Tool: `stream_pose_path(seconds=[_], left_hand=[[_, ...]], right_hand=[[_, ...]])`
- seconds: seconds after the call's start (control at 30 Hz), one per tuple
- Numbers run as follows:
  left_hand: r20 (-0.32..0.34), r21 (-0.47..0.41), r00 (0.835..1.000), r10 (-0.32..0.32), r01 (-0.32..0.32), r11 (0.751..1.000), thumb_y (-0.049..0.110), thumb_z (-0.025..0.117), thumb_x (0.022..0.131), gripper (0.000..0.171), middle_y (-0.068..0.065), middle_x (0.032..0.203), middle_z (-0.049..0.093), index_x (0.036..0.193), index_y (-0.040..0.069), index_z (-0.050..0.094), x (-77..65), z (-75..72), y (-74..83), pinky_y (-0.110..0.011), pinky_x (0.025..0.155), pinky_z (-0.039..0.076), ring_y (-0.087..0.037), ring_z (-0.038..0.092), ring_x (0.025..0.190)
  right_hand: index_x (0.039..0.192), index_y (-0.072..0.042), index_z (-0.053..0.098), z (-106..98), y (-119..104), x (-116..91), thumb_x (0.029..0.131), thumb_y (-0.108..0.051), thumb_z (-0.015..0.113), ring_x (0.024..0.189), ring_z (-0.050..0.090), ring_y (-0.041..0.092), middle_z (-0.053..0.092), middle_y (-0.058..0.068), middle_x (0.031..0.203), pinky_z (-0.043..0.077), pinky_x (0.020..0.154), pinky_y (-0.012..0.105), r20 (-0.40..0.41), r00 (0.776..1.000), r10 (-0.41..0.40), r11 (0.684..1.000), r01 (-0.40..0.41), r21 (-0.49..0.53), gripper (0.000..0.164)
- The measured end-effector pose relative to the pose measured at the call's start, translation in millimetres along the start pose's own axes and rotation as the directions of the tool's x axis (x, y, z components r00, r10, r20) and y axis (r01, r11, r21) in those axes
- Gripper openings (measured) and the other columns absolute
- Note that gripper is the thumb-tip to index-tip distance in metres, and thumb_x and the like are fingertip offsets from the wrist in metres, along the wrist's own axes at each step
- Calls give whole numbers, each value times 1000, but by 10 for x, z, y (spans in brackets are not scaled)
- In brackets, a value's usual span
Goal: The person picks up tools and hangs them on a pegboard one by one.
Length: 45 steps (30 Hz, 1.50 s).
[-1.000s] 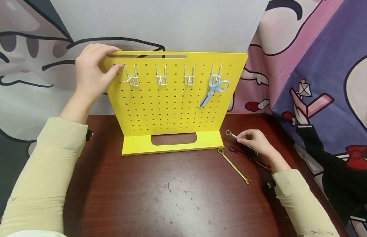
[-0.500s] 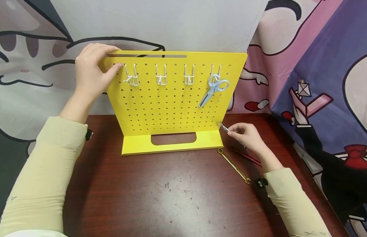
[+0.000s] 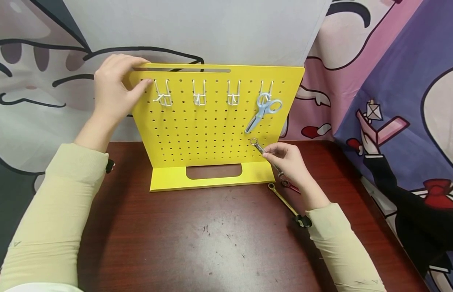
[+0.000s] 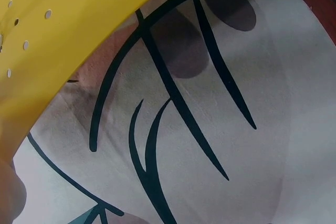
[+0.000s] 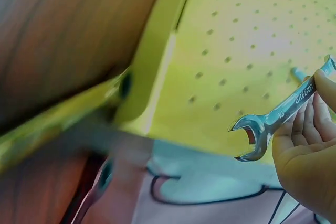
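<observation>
My left hand (image 3: pixel 115 87) grips the upper left corner of a yellow pegboard (image 3: pixel 212 138), thumb on its front and fingers over the top edge. My right hand (image 3: pixel 288 162) pinches a silver combination wrench (image 3: pixel 258 148) between thumb and fingers, its ring end up and to the left, before the board's lower right. In the right wrist view the wrench's open end (image 5: pixel 254 137) points toward the camera. Blue scissors (image 3: pixel 263 111) hang by a handle loop from the rightmost white hook (image 3: pixel 267 86). Several white hooks line the board's top, such as a middle hook (image 3: pixel 234 95).
On the brown table (image 3: pixel 197 235) lie a gold wrench (image 3: pixel 283 198) and a red wrench (image 3: pixel 290 185), both partly hidden by my right arm. Printed cloth (image 3: pixel 248 32) hangs behind the board and along the right side.
My right hand has carried the silver wrench up and left from beside the red wrench to in front of the pegboard. My left hand has stayed on the corner.
</observation>
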<state>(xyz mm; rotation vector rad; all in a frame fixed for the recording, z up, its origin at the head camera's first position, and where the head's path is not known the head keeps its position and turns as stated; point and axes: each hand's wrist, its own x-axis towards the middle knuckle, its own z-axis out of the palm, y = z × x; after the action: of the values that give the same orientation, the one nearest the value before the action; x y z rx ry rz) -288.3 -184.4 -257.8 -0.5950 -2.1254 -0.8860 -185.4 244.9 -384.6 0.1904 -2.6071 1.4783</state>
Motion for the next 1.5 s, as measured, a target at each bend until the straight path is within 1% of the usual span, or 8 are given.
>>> stream_pose_path(seconds=[0.13, 0.3, 0.4, 0.6, 0.83, 1.1, 1.33, 1.5], left_hand=[[-3, 0, 1000, 4, -4, 1000, 7, 79, 93, 31, -20, 120, 77, 123, 3, 77, 3, 5, 10, -35, 106, 44, -36, 64, 117], [-2, 3, 1000, 6, -6, 1000, 7, 79, 93, 31, -20, 120, 77, 123, 3, 77, 5, 1, 17, -35, 106, 44, -37, 64, 116], [-1, 3, 1000, 4, -4, 1000, 7, 79, 93, 31, -20, 120, 77, 123, 3, 76, 5, -5, 19, -35, 106, 44, -37, 64, 117], [-2, 2, 1000, 5, -5, 1000, 6, 79, 92, 31, -21, 121, 77, 123, 3, 76, 2, -9, 13, -36, 109, 45, -38, 65, 118], [-4, 6, 1000, 5, -5, 1000, 6, 80, 92, 31, -20, 120, 77, 123, 3, 77, 0, 0, 8, -37, 108, 45, -39, 65, 118], [-3, 5, 1000, 4, -3, 1000, 7, 80, 92, 31, -20, 121, 77, 123, 3, 77, 3, -1, 5, -37, 108, 44, -38, 65, 118], [-1, 7, 1000, 2, -2, 1000, 7, 80, 93, 31, -20, 120, 77, 123, 3, 76, 5, 1, 12, -36, 107, 44, -37, 64, 117], [-2, 7, 1000, 0, 0, 1000, 7, 80, 93, 31, -20, 120, 77, 123, 3, 77, 3, -4, 12, -36, 107, 44, -37, 65, 117]], right_hand=[[104, 5, 77, 99, -170, 22, 95, -6, 78, 74, 65, 4, 73, -9, 88, 53, 69, 18, -28, 999, -39, 997, 41, 71, 14], [105, 8, 76, 216, -390, 61, 94, -1, 77, 74, 64, 4, 71, -17, 82, 54, 71, 17, -66, 993, -95, 978, 105, 179, 14], [106, 9, 75, 269, -495, 83, 94, 0, 77, 77, 65, 5, 72, -16, 83, 55, 75, 18, -86, 990, -108, 964, 126, 234, 15], [106, 6, 75, 344, -656, 174, 95, -2, 76, 81, 66, 5, 73, -16, 85, 56, 79, 18, -145, 982, -121, 945, 158, 285, 14], [107, 10, 73, 394, -795, 301, 94, 1, 76, 80, 65, 4, 72, -18, 83, 53, 77, 19, -205, 966, -158, 922, 218, 320, 16], [108, 9, 75, 444, -888, 406, 95, -3, 76, 79, 63, 5, 72, -18, 83, 51, 75, 20, -214, 973, -84, 927, 155, 342, 18], [108, 8, 75, 504, -898, 498, 94, -3, 77, 78, 63, 3, 72, -18, 80, 52, 76, 19, -206, 978, 16, 916, 68, 395, 18], [111, 9, 75, 548, -912, 542, 94, -5, 78, 79, 64, 2, 72, -18, 80, 52, 75, 19, -201, 978, 52, 911, 36, 411, 22]])
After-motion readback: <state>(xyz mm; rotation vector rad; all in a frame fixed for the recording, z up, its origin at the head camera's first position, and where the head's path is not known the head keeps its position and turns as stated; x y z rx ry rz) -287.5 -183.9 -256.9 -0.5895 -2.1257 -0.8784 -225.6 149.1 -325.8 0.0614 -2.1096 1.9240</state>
